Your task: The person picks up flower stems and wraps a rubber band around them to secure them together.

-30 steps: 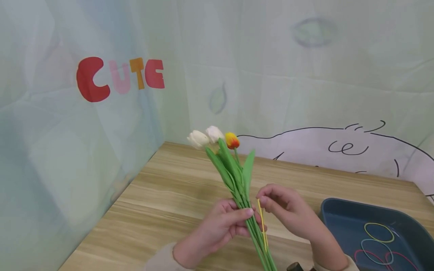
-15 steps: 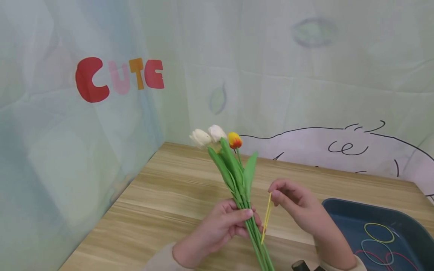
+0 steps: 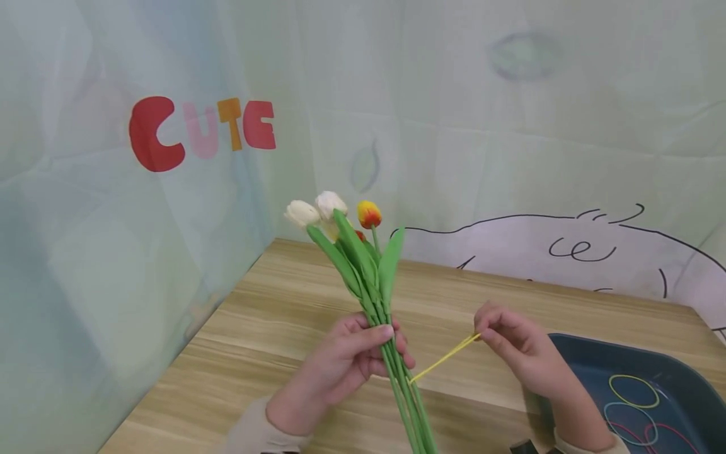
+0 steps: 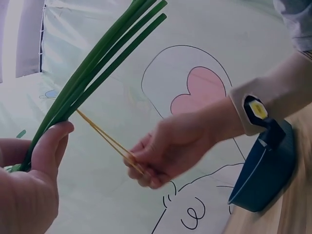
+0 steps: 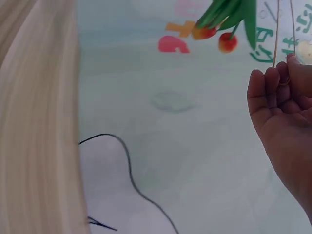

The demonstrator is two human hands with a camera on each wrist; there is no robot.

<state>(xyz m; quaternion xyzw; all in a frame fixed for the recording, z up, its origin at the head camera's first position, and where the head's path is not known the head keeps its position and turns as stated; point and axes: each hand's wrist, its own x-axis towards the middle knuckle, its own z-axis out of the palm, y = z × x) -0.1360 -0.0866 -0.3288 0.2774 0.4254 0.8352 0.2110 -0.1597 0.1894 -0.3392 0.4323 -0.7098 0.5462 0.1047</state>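
My left hand [image 3: 351, 359] grips a bunch of artificial tulips [image 3: 371, 277] by the green stems, thumb across the front. White blooms and red-yellow ones top the bunch, which leans left above the table. My right hand [image 3: 518, 347] is off to the right of the stems and pinches one end of a yellow rubber band [image 3: 445, 358] between thumb and fingers. Pulled straight, the band runs from that pinch to the stems just below my left hand. In the left wrist view the taut band [image 4: 105, 135] reaches the stems [image 4: 92, 73] beside my left thumb.
A dark blue tray [image 3: 624, 348] stands at the right of the wooden table [image 3: 272, 315], with several loose rubber bands [image 3: 632, 391] in yellow, blue and red. Printed cloth walls [image 3: 454, 126] rise behind the table and along its left side.
My right hand has moved right, away from the stems, and the hanging rubber band is now stretched sideways from them. My left hand and the tulips have shifted left and slightly up.
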